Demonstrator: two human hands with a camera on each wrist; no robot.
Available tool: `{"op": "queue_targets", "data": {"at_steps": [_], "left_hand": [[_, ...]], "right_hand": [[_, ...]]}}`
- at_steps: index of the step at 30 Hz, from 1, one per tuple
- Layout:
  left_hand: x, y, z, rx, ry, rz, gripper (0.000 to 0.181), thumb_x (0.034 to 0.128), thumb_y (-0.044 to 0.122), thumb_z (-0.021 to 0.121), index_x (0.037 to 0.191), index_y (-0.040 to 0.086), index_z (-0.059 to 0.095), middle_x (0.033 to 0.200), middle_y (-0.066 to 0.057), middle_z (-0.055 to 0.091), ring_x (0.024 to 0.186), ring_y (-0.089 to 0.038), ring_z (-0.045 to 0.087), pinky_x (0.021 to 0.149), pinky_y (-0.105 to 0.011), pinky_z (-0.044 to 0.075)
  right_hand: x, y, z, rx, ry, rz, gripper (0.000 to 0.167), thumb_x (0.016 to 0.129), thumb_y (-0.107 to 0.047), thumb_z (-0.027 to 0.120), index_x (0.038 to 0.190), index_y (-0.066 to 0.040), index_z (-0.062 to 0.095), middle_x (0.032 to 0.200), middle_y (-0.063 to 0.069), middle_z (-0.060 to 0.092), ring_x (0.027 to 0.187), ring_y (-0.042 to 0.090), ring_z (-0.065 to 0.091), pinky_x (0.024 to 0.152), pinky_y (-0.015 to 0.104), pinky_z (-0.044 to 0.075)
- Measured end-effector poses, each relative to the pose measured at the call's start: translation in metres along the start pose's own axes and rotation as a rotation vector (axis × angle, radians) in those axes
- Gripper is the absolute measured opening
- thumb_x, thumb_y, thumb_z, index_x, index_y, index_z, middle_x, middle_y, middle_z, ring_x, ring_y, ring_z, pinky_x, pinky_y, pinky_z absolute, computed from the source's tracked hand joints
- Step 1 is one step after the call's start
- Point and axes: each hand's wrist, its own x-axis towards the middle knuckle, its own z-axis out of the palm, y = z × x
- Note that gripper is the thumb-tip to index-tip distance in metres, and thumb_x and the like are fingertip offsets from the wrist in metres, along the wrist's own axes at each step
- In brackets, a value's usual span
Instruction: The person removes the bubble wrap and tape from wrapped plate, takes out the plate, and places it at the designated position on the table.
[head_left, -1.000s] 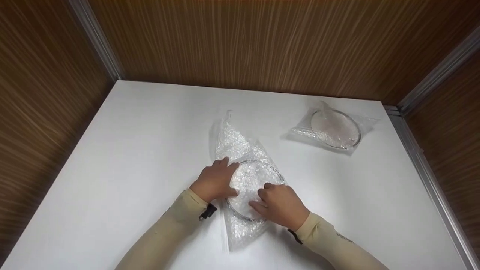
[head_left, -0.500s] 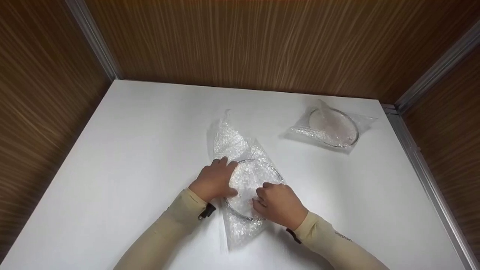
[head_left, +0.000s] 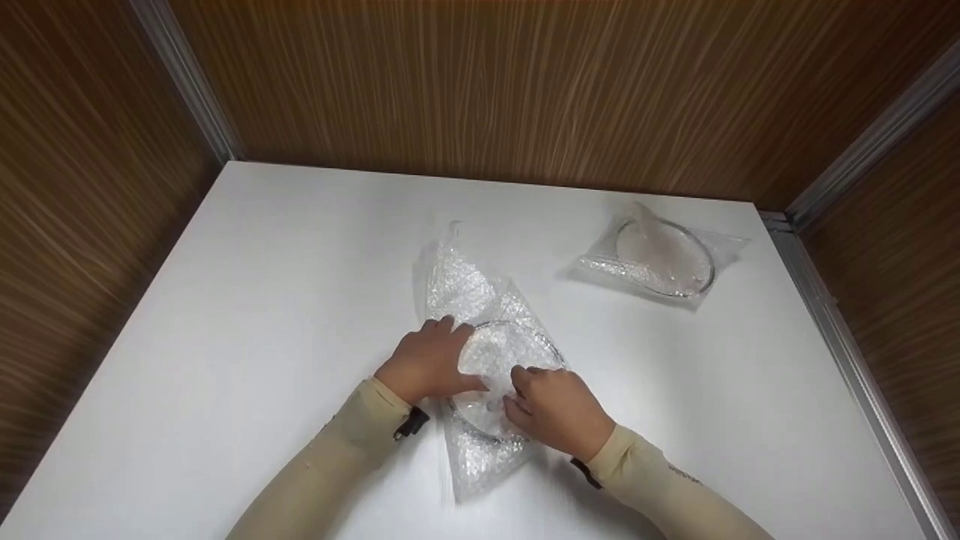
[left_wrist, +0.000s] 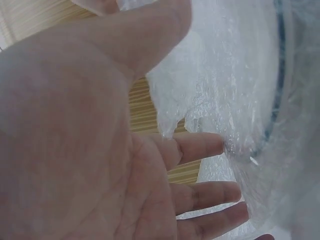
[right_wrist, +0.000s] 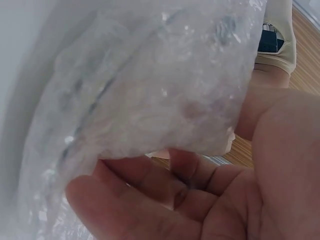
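Note:
A round, plate-like thing with a dark rim (head_left: 495, 346) lies in clear bubble wrap (head_left: 459, 289) near the middle of the white table. At its left edge rests my left hand (head_left: 429, 361), thumb stretched over the top. In the left wrist view, the fingers (left_wrist: 200, 195) of that hand are fairly straight, their tips touching the bubble wrap (left_wrist: 220, 65). On the right side, my right hand (head_left: 564, 409) has its fingers curled. The right wrist view shows bubble wrap (right_wrist: 150, 110) between that hand's thumb and fingers (right_wrist: 135, 205). What lies beneath the hands is hidden.
A second round thing in bubble wrap (head_left: 664, 259), with a pinkish tint, lies at the table's back right. Brown wood-grain panels (head_left: 480, 90) enclose the white table (head_left: 285, 277) at the back and sides. Metal profiles (head_left: 187, 82) run along the corners.
My left thumb has slid right, further over the wrapped round thing. The right hand's thumb and index finger have drawn in closer together. The second wrapped thing has stayed put.

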Motion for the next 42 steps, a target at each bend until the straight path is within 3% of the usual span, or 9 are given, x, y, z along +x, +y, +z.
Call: {"op": "queue_targets", "data": {"at_steps": [9,21,26,31,42], "left_hand": [[0.008,0.005,0.011,0.028,0.084,-0.005,0.084,0.0758,0.05,0.089,0.135,0.002,0.052,0.123,-0.02,0.053,0.109,-0.037,0.051,0.078,-0.049,0.055],[0.012,-0.001,0.016,-0.003,0.101,-0.021,0.082,0.0711,0.042,0.094,0.13,0.003,0.052,0.119,-0.018,0.054,0.107,-0.036,0.051,0.078,-0.048,0.055],[0.013,-0.003,0.016,-0.019,0.077,-0.021,0.081,0.0747,0.046,0.09,0.132,0.004,0.052,0.121,-0.018,0.054,0.109,-0.036,0.051,0.081,-0.048,0.054],[0.015,-0.003,0.015,-0.038,0.07,-0.014,0.082,0.0769,0.048,0.088,0.135,0.003,0.05,0.121,-0.018,0.052,0.109,-0.036,0.05,0.081,-0.048,0.054],[0.018,0.0,0.013,-0.046,0.045,-0.021,0.082,0.078,0.048,0.087,0.135,0.004,0.049,0.125,-0.02,0.053,0.113,-0.038,0.051,0.081,-0.049,0.054]], "right_hand": [[-0.002,0.0,0.001,-0.037,0.029,-0.028,0.027,0.085,-0.012,0.073,0.081,-0.01,0.046,0.056,-0.007,0.04,0.05,0.007,0.036,0.044,0.031,0.042],[0.002,-0.001,-0.004,0.012,-0.036,-0.04,0.027,0.089,-0.011,0.07,0.078,-0.012,0.046,0.059,-0.006,0.044,0.051,0.004,0.034,0.044,0.025,0.037],[-0.006,0.001,-0.013,0.095,-0.048,0.035,0.025,0.087,-0.012,0.071,0.078,-0.016,0.048,0.07,-0.009,0.047,0.056,0.005,0.039,0.048,0.023,0.039],[-0.018,0.003,-0.023,0.101,0.04,0.058,0.027,0.082,-0.021,0.074,0.077,-0.02,0.048,0.072,-0.012,0.044,0.06,0.005,0.039,0.048,0.022,0.034],[-0.043,0.009,-0.049,0.272,0.369,-0.118,0.025,0.076,-0.007,0.07,0.071,-0.021,0.05,0.062,-0.011,0.045,0.056,0.0,0.039,0.054,0.01,0.03]]}}
